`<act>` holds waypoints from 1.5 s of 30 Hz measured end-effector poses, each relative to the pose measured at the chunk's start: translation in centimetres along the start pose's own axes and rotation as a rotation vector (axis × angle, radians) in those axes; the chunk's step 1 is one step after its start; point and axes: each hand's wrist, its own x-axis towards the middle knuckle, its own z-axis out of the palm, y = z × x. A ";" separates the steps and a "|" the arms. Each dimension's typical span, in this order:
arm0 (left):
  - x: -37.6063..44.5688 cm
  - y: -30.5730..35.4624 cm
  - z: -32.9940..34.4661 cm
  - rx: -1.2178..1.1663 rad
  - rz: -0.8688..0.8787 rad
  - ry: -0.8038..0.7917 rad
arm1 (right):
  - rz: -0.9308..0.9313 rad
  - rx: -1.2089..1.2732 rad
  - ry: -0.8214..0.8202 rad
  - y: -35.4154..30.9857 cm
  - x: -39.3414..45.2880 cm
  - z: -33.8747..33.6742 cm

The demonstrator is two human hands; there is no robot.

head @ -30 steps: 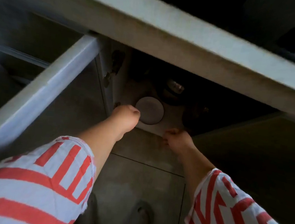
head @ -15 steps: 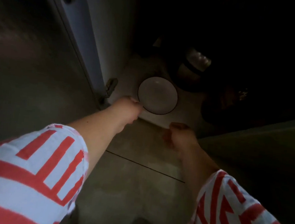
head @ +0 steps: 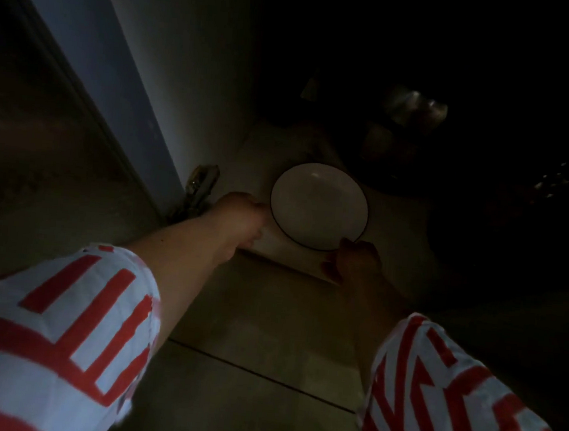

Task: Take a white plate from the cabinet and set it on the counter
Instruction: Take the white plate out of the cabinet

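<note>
Left hand [head: 241,216] touches the white plate [head: 318,206] at its nine o'clock rim, the plate lying flat on the dim cabinet shelf [head: 389,224], right hand [head: 355,259] at five o'clock; neither grip can be told

From my remote view, the white plate [head: 319,206] reads as glazed ceramic: smooth, with a faint gloss highlight near its far rim and a thin dark edge line. The cabinet door [head: 95,44] shows a smooth, matt painted face. Its hinge [head: 199,187] is bare metal with dull glints. The floor [head: 260,319] looks like matt tile. The sleeves [head: 60,326] are woven cloth, matt, red-striped.
</note>
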 end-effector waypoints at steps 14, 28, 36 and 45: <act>0.6 -1.2 -1.1 -0.019 -0.036 0.013 | -0.171 -0.502 0.067 -0.6 -0.4 0.9; -9.2 2.1 -2.2 -0.247 -0.216 0.135 | 0.025 -0.183 -0.051 -3.4 -14.6 -5.1; -19.2 6.6 -6.1 0.102 -0.263 0.155 | 0.182 -0.198 -0.114 -8.1 -26.3 -9.0; -30.7 13.0 -9.4 0.081 -0.350 0.140 | 0.226 -0.178 -0.165 -14.9 -38.0 -14.4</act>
